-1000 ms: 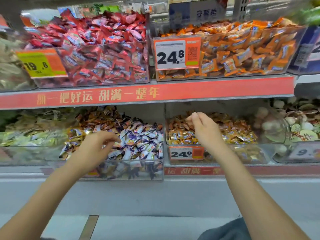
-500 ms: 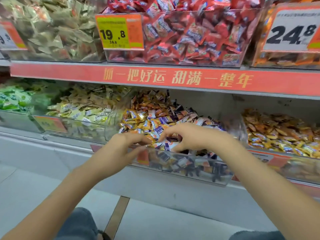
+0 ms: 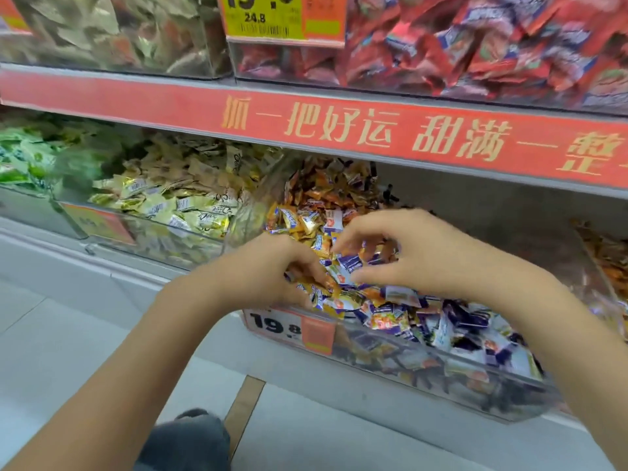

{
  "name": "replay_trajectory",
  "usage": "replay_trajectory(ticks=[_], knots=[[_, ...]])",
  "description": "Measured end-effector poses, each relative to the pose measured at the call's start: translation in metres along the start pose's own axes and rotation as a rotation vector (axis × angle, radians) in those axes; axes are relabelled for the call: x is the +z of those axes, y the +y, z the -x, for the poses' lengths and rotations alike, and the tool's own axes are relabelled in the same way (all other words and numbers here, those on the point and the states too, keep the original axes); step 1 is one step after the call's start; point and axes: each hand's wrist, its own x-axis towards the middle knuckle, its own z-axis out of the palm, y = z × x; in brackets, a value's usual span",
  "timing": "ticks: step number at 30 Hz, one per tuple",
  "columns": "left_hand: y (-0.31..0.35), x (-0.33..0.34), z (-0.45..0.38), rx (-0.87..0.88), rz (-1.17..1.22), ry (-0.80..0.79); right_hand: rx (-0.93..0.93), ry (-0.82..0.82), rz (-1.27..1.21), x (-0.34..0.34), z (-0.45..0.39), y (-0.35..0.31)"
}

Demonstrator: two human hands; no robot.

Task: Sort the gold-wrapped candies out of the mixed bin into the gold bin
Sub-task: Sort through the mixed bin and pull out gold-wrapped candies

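Note:
The mixed bin (image 3: 452, 372) is a clear box on the lower shelf, holding purple-and-white candies at the front and gold-wrapped candies (image 3: 306, 222) heaped at the back left. My left hand (image 3: 268, 270) reaches into its left part, fingertips curled down and pinched on a gold-wrapped candy (image 3: 328, 287) in the pile. My right hand (image 3: 421, 256) hovers just right of it over the purple candies, fingers bent and apart, nothing clearly held. The gold bin (image 3: 608, 256) shows only as a sliver of orange-gold wrappers at the right edge.
A bin of pale yellow candies (image 3: 163, 205) stands left of the mixed bin, with green packets (image 3: 20, 158) further left. The red shelf strip (image 3: 339, 127) overhangs the bins, and red packets (image 3: 475, 45) fill the shelf above. A price tag (image 3: 289, 329) hangs on the mixed bin's front.
The view moved left and closer. My right hand left the gold bin on the right and came into the mixed bin; my left hand dug deeper into the candies.

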Motion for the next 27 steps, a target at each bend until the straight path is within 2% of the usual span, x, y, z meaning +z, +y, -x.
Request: replay_trajectory(ticks=[2,6,9,11,13,16,18,21,24,27], knots=[[-0.001,-0.003,-0.005,-0.014,-0.009,-0.074,0.003,-0.193,-0.125,0.012,-0.006,-0.01],[-0.004,-0.002,-0.009,-0.048,0.061,-0.12,0.074,-0.286,-0.284,0.014,-0.006,-0.002],[-0.003,-0.002,-0.009,-0.056,0.08,-0.132,0.068,-0.436,-0.173,0.016,-0.003,0.002],[-0.003,-0.002,-0.009,-0.056,0.08,-0.122,0.075,-0.419,-0.126,0.021,-0.005,0.001],[-0.003,-0.002,-0.008,-0.061,0.097,-0.094,0.097,-0.298,-0.093,0.021,-0.008,-0.002],[-0.005,-0.005,-0.006,-0.07,0.176,-0.064,0.112,-0.062,0.124,0.008,-0.008,-0.003],[-0.007,-0.007,-0.005,-0.062,0.231,-0.057,0.12,-0.008,0.293,-0.001,-0.006,0.0],[-0.009,-0.005,-0.005,-0.073,0.266,-0.031,0.037,-0.037,0.397,-0.001,-0.003,-0.002],[-0.01,-0.003,-0.003,-0.079,0.294,0.02,-0.048,-0.115,0.234,0.011,-0.002,-0.01],[-0.009,-0.005,-0.001,-0.096,0.392,0.11,-0.033,-0.24,0.159,0.03,-0.004,-0.006]])
